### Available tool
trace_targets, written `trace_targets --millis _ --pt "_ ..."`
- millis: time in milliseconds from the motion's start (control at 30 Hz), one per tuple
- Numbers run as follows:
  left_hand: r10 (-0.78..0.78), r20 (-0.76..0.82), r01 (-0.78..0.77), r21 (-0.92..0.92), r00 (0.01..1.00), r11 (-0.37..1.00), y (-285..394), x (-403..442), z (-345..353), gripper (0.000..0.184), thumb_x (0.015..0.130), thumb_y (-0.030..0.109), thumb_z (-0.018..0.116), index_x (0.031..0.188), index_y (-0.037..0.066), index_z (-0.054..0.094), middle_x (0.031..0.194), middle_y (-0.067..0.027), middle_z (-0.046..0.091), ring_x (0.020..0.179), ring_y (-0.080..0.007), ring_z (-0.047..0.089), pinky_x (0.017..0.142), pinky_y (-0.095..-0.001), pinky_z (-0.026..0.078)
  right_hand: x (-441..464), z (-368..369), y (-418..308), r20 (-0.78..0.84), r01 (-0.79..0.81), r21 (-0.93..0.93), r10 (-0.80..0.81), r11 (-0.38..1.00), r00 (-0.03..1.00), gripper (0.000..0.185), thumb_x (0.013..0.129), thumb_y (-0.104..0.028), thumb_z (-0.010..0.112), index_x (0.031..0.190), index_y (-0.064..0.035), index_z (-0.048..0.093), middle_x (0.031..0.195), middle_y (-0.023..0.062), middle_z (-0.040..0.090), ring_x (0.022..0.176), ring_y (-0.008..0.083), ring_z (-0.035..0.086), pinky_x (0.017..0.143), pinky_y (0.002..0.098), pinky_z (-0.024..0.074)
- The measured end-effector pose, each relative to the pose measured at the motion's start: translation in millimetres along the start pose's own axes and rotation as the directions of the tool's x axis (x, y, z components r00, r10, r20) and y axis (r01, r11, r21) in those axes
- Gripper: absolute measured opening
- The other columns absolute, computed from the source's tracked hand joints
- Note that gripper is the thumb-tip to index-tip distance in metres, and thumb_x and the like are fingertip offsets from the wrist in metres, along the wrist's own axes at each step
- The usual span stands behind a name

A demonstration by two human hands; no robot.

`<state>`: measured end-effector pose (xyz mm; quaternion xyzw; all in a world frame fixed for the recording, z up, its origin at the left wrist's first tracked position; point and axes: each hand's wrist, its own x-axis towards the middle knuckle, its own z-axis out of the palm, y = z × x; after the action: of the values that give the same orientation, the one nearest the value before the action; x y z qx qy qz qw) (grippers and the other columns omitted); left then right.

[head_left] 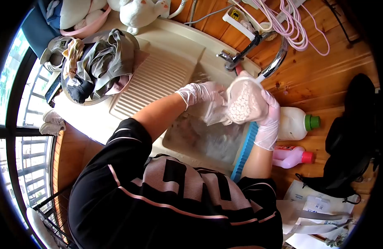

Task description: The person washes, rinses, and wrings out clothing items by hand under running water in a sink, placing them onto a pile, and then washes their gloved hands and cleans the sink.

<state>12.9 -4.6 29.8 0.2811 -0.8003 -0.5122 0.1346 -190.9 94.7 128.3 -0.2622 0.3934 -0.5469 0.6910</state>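
Over the sink (pixel 202 157), my gloved right hand (pixel 271 118) is wrapped round the right side of a pale rounded item with a bumpy patch (pixel 246 103); its exact kind is unclear. My gloved left hand (pixel 204 94) is curled at the item's left edge, fingers partly blurred, where wet translucent material hangs down. The chrome faucet (pixel 276 62) has its white spout end just above the item. Cloudy water (pixel 216 137) lies in the basin below, with something pinkish under its surface.
A ribbed washboard (pixel 152 85) lies left of the basin, beside a tub heaped with grey clothes (pixel 110 62). A blue strip (pixel 245 149) edges the sink's right side. A green-capped bottle (pixel 292 123) and a pink bottle (pixel 287 157) stand beyond. Pink hose (pixel 293 31) coils above.
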Motion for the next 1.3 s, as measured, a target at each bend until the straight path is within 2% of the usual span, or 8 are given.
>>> trace_targets --millis 200,333,400,500,800,867,1033,1300 --pt "0.100 0.275 0.075 -0.562 0.956 0.824 -8.1 -12.9 2.9 0.021 0.073 0.000 0.066 0.093 -0.003 0.066 0.088 -0.0081 0.067 0.085 -0.0145 0.061 0.081 -0.0280 0.048 2.5 -49.2 -4.3 -0.309 0.082 -0.512 -0.272 0.855 0.911 0.034 0.083 -0.014 0.064 0.111 0.0032 0.058 0.104 0.0112 0.062 0.093 0.0189 0.059 0.083 0.0305 0.0473" --pt "0.190 0.197 -0.007 -0.676 0.962 0.737 5.6 -13.6 -10.2 0.016 0.076 -0.004 0.062 0.091 -0.001 0.067 0.086 -0.0032 0.067 0.082 -0.0102 0.059 0.077 -0.0267 0.047 8.9 -51.4 17.4 -0.163 -0.081 -0.919 -0.184 0.386 0.969 0.040 0.080 -0.014 0.069 0.115 0.0029 0.056 0.104 0.0059 0.061 0.094 0.0121 0.056 0.082 0.0255 0.0446" --pt "0.137 0.193 0.025 -0.660 0.971 0.751 20.3 -13.4 -15.3 0.016 0.076 -0.004 0.061 0.092 -0.001 0.066 0.086 -0.0027 0.067 0.082 -0.0103 0.059 0.077 -0.0265 0.047 3.9 -20.2 18.7 0.001 0.099 -0.588 -0.122 0.803 0.993 0.052 0.078 -0.017 0.072 0.121 0.0039 0.051 0.111 0.0055 0.058 0.099 0.0115 0.054 0.085 0.0252 0.0436" --pt "0.204 0.124 -0.123 -0.473 0.971 0.873 42.6 -10.5 -17.7 0.023 0.078 -0.002 0.060 0.100 0.002 0.066 0.094 -0.0049 0.067 0.088 -0.0095 0.059 0.082 -0.0265 0.047 15.3 13.5 25.1 0.296 0.240 -0.759 -0.007 0.605 0.955 0.057 0.079 -0.014 0.070 0.126 0.0053 0.044 0.115 0.0051 0.056 0.103 0.0122 0.053 0.089 0.0253 0.0430" --pt "0.030 -0.383 -0.033 -0.001 0.923 0.999 50.2 -22.7 -31.6 0.027 0.067 0.024 0.073 0.088 0.007 0.067 0.087 -0.0145 0.065 0.082 -0.0308 0.062 0.073 -0.0346 0.049 40.1 -7.5 20.8 -0.065 0.050 -0.879 -0.222 0.475 0.973 0.020 0.083 -0.010 0.062 0.099 0.0018 0.062 0.083 -0.0017 0.058 0.071 0.0069 0.051 0.068 0.0209 0.0433" --pt "0.116 -0.330 -0.026 0.264 0.937 0.964 18.6 -17.0 -30.5 0.031 0.067 0.028 0.073 0.084 0.002 0.066 0.089 -0.0167 0.062 0.085 -0.0336 0.059 0.075 -0.0361 0.048 34.8 -6.1 20.7 -0.083 0.135 -0.662 -0.252 0.737 0.964 0.020 0.084 -0.010 0.060 0.100 0.0023 0.061 0.085 -0.0011 0.057 0.071 0.0077 0.051 0.068 0.0226 0.0439" --pt "0.256 -0.568 -0.355 -0.069 0.782 0.932 -12.7 1.9 -9.1 0.051 0.067 0.014 0.079 0.111 -0.001 0.056 0.095 -0.0139 0.065 0.096 -0.0227 0.060 0.085 -0.0354 0.046 57.5 -32.5 26.4 0.046 0.053 -0.312 -0.041 0.949 0.998 0.038 0.087 -0.007 0.047 0.123 0.0045 0.048 0.102 0.0078 0.060 0.091 0.0160 0.059 0.085 0.0304 0.0470" --pt "-0.025 0.136 0.112 -0.682 0.990 0.723 -10.7 13.0 -8.7 0.047 0.075 0.016 0.073 0.114 -0.003 0.056 0.101 -0.0079 0.065 0.097 -0.0163 0.059 0.089 -0.0309 0.045 53.3 -9.0 14.6 -0.101 0.073 -0.152 -0.089 0.986 0.991 0.042 0.089 -0.017 0.051 0.126 0.0004 0.046 0.115 0.0115 0.058 0.104 0.0225 0.057 0.094 0.0357 0.0451"
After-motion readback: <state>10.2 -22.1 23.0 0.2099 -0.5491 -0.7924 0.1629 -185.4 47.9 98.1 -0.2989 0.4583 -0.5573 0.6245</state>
